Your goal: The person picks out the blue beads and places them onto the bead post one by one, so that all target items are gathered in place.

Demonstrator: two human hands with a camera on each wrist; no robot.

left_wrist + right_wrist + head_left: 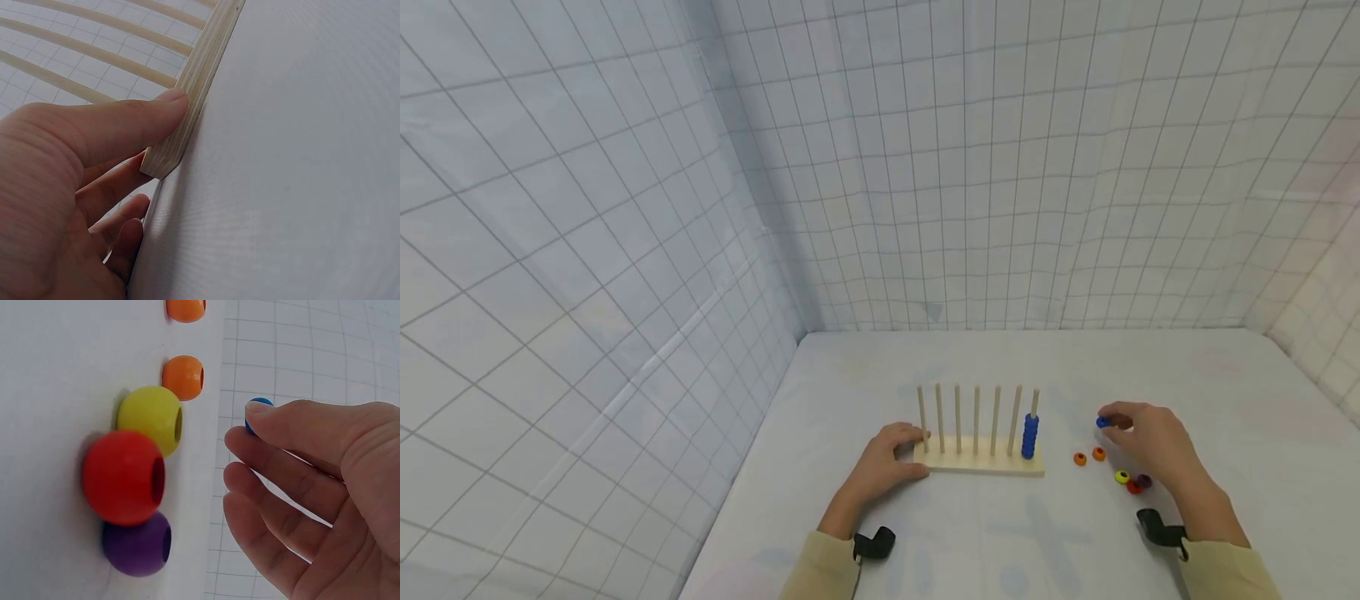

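A wooden peg rack (977,463) with a row of upright pegs stands on the table. Its rightmost peg carries a stack of blue beads (1029,437); the other pegs are bare. My left hand (883,461) grips the rack's left end, and in the left wrist view the thumb lies on the front edge of the base (194,94). Away to the right of the rack, my right hand (1152,435) pinches a blue bead (1102,422) between thumb and forefinger. In the right wrist view most of that bead (259,402) is hidden by the thumb.
Near my right hand lie two orange beads (1080,459), a yellow bead (1122,477), a red bead (1134,487) and a purple bead (1144,481). White gridded cloth (955,167) surrounds the white-covered table (985,542) at the back and sides.
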